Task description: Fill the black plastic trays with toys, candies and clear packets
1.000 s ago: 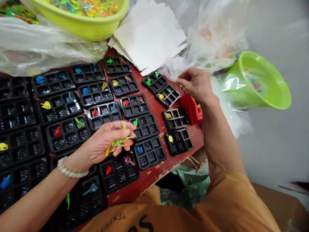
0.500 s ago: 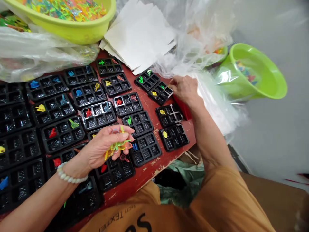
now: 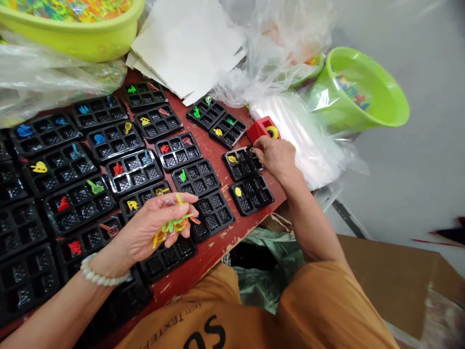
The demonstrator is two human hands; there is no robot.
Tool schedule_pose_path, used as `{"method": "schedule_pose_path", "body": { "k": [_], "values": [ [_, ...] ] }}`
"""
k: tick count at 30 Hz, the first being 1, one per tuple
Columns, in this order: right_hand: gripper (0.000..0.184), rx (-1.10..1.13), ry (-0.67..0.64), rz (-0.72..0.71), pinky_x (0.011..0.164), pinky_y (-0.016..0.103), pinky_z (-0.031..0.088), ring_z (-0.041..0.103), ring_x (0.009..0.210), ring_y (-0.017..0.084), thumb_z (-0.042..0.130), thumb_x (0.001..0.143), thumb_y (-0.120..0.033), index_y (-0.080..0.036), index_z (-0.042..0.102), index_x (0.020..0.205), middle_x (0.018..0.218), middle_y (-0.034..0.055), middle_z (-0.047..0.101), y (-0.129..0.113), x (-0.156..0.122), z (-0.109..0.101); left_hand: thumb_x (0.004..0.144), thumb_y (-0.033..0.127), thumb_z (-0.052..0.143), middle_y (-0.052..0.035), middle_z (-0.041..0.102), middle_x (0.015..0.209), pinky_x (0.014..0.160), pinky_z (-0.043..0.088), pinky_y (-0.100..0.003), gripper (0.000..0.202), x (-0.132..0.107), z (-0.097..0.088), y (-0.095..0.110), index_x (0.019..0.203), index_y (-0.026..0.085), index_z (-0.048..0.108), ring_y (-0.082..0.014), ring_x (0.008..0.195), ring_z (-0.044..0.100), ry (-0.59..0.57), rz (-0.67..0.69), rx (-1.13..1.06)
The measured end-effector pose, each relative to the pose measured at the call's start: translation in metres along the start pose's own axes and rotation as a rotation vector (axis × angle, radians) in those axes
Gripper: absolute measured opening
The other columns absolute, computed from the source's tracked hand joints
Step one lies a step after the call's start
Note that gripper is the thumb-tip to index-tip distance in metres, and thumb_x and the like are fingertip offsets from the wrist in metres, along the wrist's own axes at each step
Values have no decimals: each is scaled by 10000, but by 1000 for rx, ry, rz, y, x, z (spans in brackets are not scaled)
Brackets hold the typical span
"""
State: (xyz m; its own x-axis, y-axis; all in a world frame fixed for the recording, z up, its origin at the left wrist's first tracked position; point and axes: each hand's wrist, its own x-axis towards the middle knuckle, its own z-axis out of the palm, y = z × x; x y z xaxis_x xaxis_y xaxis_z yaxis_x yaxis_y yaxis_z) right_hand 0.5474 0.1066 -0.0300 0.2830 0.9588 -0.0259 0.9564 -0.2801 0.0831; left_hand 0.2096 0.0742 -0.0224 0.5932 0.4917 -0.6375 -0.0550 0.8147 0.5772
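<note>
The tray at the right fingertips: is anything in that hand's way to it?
Nothing visible: the right hand is at the right end of the tray. A red holder stands just beyond the hand, not between them.

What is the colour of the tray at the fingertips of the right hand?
The tray is black; the head view shows it best.

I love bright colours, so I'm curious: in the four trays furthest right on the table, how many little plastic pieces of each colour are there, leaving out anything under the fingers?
Green pieces: 3
Yellow pieces: 3
Total: 6
</note>
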Motion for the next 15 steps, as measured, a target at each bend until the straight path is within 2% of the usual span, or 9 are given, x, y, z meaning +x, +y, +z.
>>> {"method": "schedule_pose_path", "body": {
  "k": [5, 8, 11, 13, 15],
  "values": [
    [249, 74, 17, 30, 775, 395, 506, 701, 923, 275, 621, 952, -302, -216, 762, 1138, 1006, 113, 774, 11, 5, 11, 880, 128, 711, -94, 730, 847, 339, 432, -142, 151, 4, 16, -6, 1030, 124, 732, -160, 561, 691, -84, -71, -137],
    [216, 247, 103, -7, 819, 406, 523, 703, 922, 261, 646, 933, -278, -210, 770, 1097, 1004, 95, 776, 7, -8, 9, 892, 71, 656, -91, 723, 797, 369, 461, -142, 133, 6, 25, -10, 997, 116, 723, -157, 566, 700, -72, -62, -243],
    [185, 652, 157, -205, 798, 342, 535, 695, 857, 199, 661, 942, -298, -185, 760, 1051, 974, 70, 769, -15, -45, -4, 896, 35, 618, -93, 727, 787, 381, 472, -141, 161, 11, 30, -13, 1004, 115, 706, -164, 579, 712, -61, -22, -320],
    [241, 912, 60, -405, 725, 289, 533, 675, 780, 157, 700, 938, -375, -178, 745, 1070, 930, 52, 753, -33, -76, -14, 894, 30, 615, -96, 732, 790, 384, 482, -147, 161, 15, 31, -15, 1008, 111, 693, -172, 577, 719, -60, -13, -338],
    [289, 1029, -25, -596, 700, 266, 529, 657, 752, 135, 710, 942, -406, -195, 728, 1139, 913, 38, 738, -50, -104, -19, 892, 23, 617, -97, 731, 782, 401, 503, -155, 155, 18, 32, -17, 1006, 103, 684, -173, 566, 720, -48, -19, -339]
  ]
}}
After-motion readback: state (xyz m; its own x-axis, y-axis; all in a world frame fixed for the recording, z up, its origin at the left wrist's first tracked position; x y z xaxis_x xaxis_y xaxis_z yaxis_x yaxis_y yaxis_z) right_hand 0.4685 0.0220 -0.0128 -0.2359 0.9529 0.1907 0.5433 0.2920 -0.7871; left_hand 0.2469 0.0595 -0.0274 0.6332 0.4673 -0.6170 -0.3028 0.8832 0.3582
